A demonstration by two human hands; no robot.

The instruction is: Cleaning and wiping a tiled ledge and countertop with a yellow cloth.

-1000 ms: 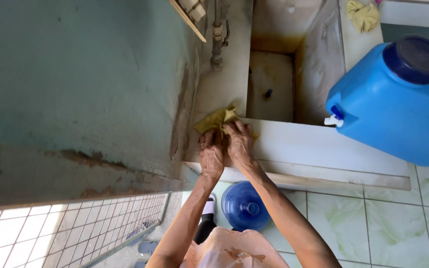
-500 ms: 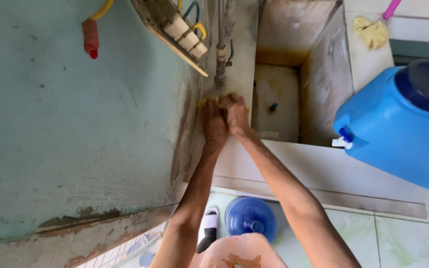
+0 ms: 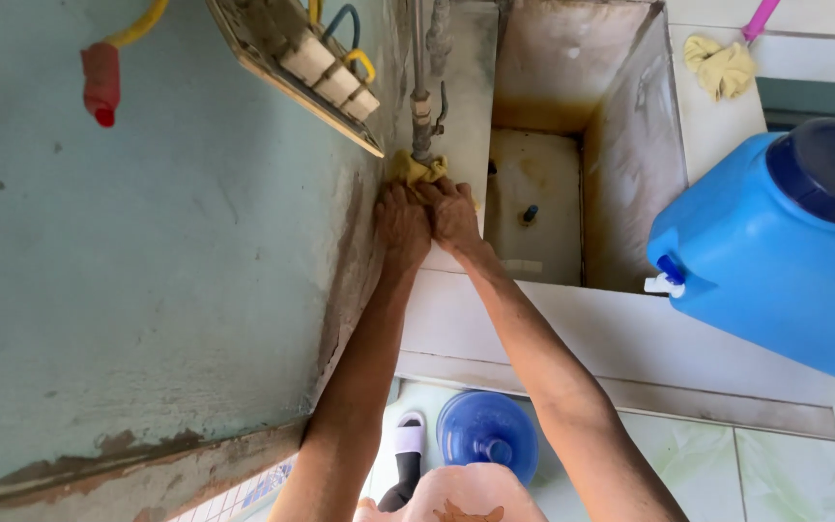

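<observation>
Both arms reach forward to a yellow cloth (image 3: 417, 169) pressed against the base of a metal pipe and tap (image 3: 423, 111) at the corner of a white tiled basin (image 3: 533, 208). My left hand (image 3: 403, 224) and my right hand (image 3: 453, 215) lie side by side, both gripping the cloth. Only the cloth's top edge shows above the fingers. The pipe runs up along the stained teal wall (image 3: 147, 251).
A large blue water jug (image 3: 775, 246) with a dark lid and white spigot sits on the basin ledge at right. A second yellow rag (image 3: 722, 66) lies on the far ledge. A wall box with wires (image 3: 306, 63) hangs above left. A blue bottle (image 3: 487, 433) stands on the floor below.
Both hands have moved the cloth forward along the ledge to the pipe base. The view tilted up, showing the wall box and red-tipped hose.
</observation>
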